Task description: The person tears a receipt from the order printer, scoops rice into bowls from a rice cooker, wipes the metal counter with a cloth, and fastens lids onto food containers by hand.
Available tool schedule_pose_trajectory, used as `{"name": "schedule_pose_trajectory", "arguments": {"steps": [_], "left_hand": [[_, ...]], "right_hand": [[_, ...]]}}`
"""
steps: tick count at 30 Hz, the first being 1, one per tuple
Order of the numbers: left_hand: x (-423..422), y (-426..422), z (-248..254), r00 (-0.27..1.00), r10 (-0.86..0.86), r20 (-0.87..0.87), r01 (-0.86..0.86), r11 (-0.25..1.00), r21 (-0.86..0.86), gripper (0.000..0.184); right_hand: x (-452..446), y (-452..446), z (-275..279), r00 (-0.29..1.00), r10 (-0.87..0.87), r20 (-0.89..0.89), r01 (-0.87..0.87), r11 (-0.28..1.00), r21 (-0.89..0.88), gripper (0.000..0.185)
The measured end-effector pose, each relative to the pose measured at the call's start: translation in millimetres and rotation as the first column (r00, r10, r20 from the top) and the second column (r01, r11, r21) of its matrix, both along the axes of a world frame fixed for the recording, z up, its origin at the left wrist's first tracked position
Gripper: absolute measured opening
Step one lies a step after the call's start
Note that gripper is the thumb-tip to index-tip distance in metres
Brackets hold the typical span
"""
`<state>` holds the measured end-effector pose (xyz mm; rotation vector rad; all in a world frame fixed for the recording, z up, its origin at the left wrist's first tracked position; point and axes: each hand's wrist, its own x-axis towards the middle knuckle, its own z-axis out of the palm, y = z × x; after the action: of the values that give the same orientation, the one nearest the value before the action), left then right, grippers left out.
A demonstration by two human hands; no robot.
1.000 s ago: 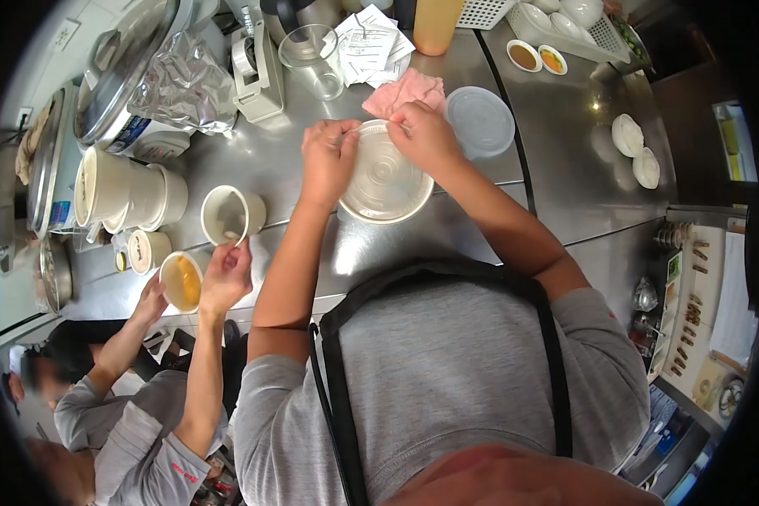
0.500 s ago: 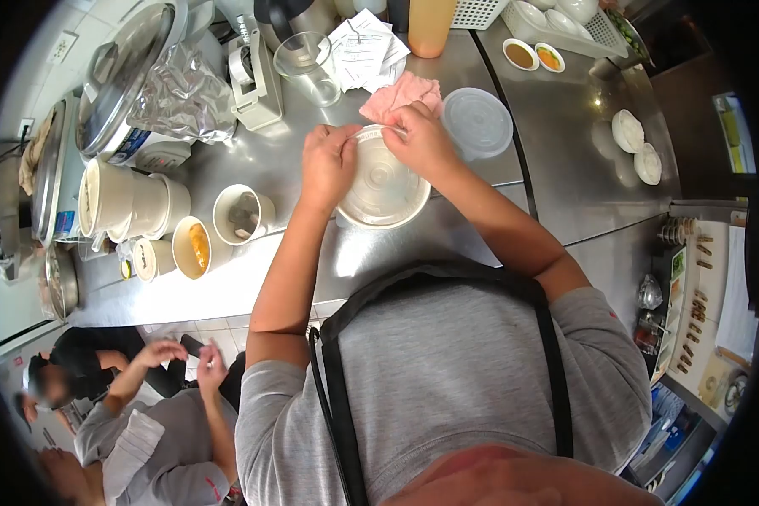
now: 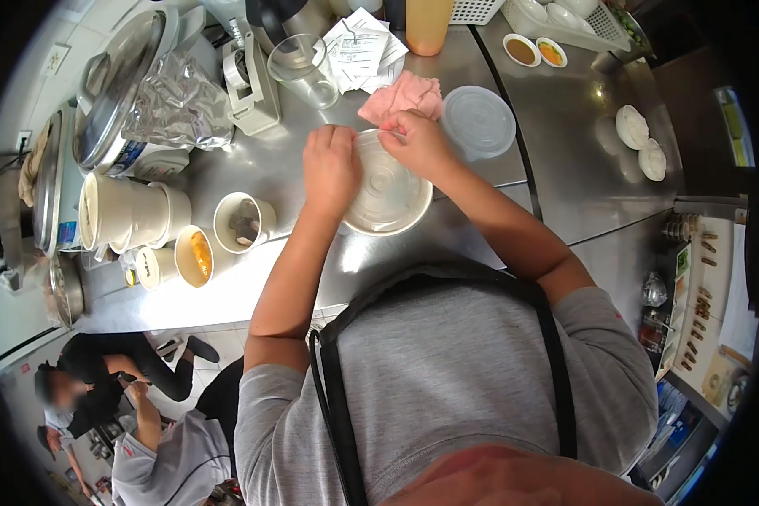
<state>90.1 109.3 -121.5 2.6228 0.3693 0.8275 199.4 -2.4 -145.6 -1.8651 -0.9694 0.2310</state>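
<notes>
A round takeout bowl (image 3: 378,231) stands on the steel counter with a clear plastic lid (image 3: 388,187) over its top. My left hand (image 3: 331,171) is closed over the far left part of the rim, fingers bent together. At the far edge of the lid, my right hand (image 3: 418,147) pinches the rim between thumb and fingers. Just beyond the right hand lies a crumpled pink cloth (image 3: 403,95). A loose translucent lid (image 3: 479,122) rests flat to the right.
Left of the bowl stand an open cup with dark contents (image 3: 266,221), a cup with orange food (image 3: 191,255) and stacked paper tubs (image 3: 110,212). A tape dispenser (image 3: 253,91), clear pitcher (image 3: 319,84) and paper slips (image 3: 358,52) are behind. Co-workers (image 3: 173,455) are at lower left.
My left hand's fingers have flattened forward over the rim. The right hand still pinches the lid edge. At lower left, a co-worker has turned and lowered their hands.
</notes>
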Motion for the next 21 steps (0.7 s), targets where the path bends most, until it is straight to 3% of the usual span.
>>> {"name": "schedule_pose_trajectory", "arguments": {"steps": [5, 11, 17, 20, 21], "left_hand": [[-0.6, -0.9, -2.8, 0.998, 0.054, -0.025, -0.051, 0.995, 0.085, 0.012], [-1.2, -4.9, -2.5, 0.993, 0.09, -0.076, -0.085, 0.994, 0.068, 0.009], [0.1, -3.5, -8.3, 0.991, 0.117, 0.068, -0.106, 0.983, -0.15, 0.013], [-4.7, 1.3, -14.0, 0.996, 0.059, -0.072, -0.084, 0.903, -0.422, 0.02], [-5.8, 2.1, -14.9, 0.995, 0.04, -0.09, -0.088, 0.774, -0.627, 0.02]], "right_hand": [[0.4, 1.3, -0.5, 0.997, 0.023, -0.077, -0.019, 0.999, 0.048, 0.017], [4.6, -1.1, 2.7, 0.988, 0.095, -0.123, -0.094, 0.995, 0.012, 0.018], [5.0, -3.1, 3.1, 0.988, 0.089, -0.126, -0.089, 0.996, 0.003, 0.016], [1.5, -5.6, 8.0, 0.978, 0.071, -0.197, -0.076, 0.997, -0.014, 0.015], [0.9, -6.3, 8.8, 0.972, 0.062, -0.226, -0.068, 0.997, -0.019, 0.014]]}}
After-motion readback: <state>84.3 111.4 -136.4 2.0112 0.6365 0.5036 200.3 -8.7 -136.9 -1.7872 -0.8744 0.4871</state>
